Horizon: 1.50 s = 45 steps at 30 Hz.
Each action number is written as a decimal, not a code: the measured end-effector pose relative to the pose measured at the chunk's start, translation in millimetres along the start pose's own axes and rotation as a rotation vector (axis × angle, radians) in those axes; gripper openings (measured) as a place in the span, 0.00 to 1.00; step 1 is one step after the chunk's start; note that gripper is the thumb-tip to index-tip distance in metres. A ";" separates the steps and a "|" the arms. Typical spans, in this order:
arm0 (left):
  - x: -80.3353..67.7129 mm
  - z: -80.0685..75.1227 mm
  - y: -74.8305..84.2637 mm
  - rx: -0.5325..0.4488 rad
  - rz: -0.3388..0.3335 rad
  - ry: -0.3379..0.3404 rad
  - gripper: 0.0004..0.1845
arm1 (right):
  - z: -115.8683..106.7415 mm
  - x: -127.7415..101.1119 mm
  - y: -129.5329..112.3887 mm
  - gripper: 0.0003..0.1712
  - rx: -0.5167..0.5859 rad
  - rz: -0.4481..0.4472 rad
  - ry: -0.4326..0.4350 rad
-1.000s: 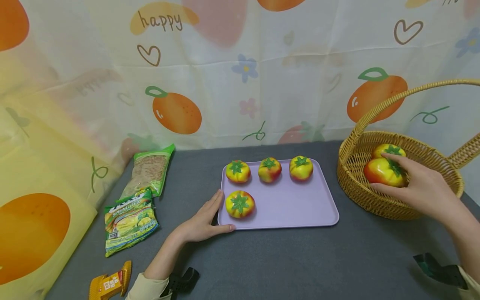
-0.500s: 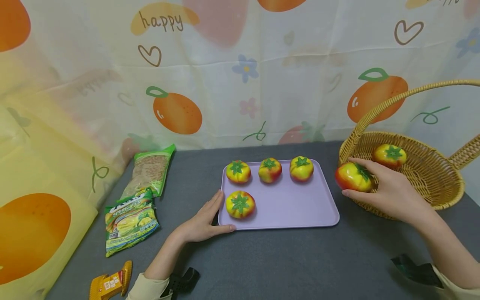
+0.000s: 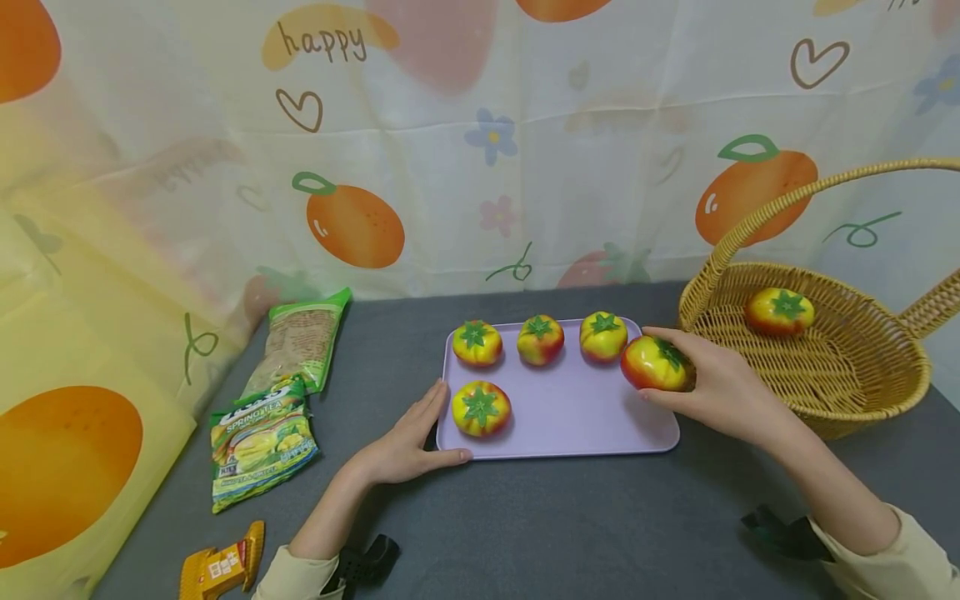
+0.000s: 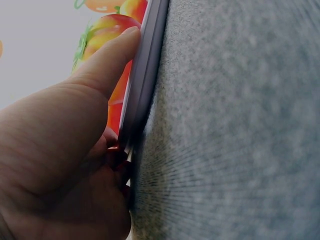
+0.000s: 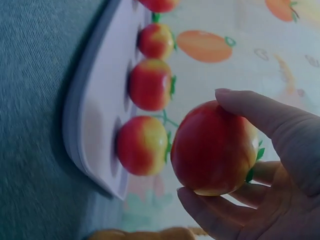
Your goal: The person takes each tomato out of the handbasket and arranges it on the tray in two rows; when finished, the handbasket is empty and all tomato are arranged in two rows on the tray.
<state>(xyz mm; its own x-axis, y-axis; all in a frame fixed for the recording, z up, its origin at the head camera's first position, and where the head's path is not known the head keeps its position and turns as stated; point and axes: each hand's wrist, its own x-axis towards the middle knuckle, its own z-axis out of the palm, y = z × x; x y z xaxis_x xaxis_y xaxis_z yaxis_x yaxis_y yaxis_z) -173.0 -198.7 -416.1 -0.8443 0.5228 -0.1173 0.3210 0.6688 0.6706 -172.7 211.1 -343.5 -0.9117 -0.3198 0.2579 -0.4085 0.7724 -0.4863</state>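
My right hand [image 3: 720,382] holds a red-and-yellow toy tomato [image 3: 651,364] with a green leafy top, over the right edge of the lilac tray [image 3: 570,417]. In the right wrist view, thumb and fingers curve round the held tomato [image 5: 215,150], which is raised beside the tray [image 5: 90,115]. My left hand [image 3: 401,442] rests at the tray's left front corner, fingers along the left side and thumb at the front edge. Three tomatoes, one of them the left one [image 3: 477,343], line the tray's back; another tomato [image 3: 481,408] sits at front left.
A wicker basket [image 3: 806,400] with a tall handle stands at the right, one tomato [image 3: 780,312] inside. At the left lie a green-edged bag [image 3: 296,342], a Spring Tea packet [image 3: 262,446] and a yellow-brown wrapped snack [image 3: 222,567]. A printed cloth [image 3: 442,208] hangs behind the table.
My right hand has lifted a tomato out of the basket and carried it left to the tray's right edge. My left hand has stayed at the tray's corner.
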 end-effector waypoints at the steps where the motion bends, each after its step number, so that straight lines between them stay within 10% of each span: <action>1: 0.2 0.0 0.0 0.001 -0.001 0.000 0.55 | 2.8 1.7 -1.2 0.43 0.006 0.004 -0.008; 45: 0.0 -0.2 0.4 0.010 -0.006 0.000 0.55 | 82.0 40.1 -49.5 0.43 -0.037 -0.110 -0.254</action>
<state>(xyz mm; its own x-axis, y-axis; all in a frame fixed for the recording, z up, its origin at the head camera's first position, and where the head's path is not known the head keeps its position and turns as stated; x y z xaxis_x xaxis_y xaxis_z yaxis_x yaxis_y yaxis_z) -173.0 -198.5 -415.8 -0.8463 0.5186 -0.1216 0.3199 0.6773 0.6625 -192.6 115.1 -377.6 -0.8456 -0.5265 0.0875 -0.5080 0.7436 -0.4347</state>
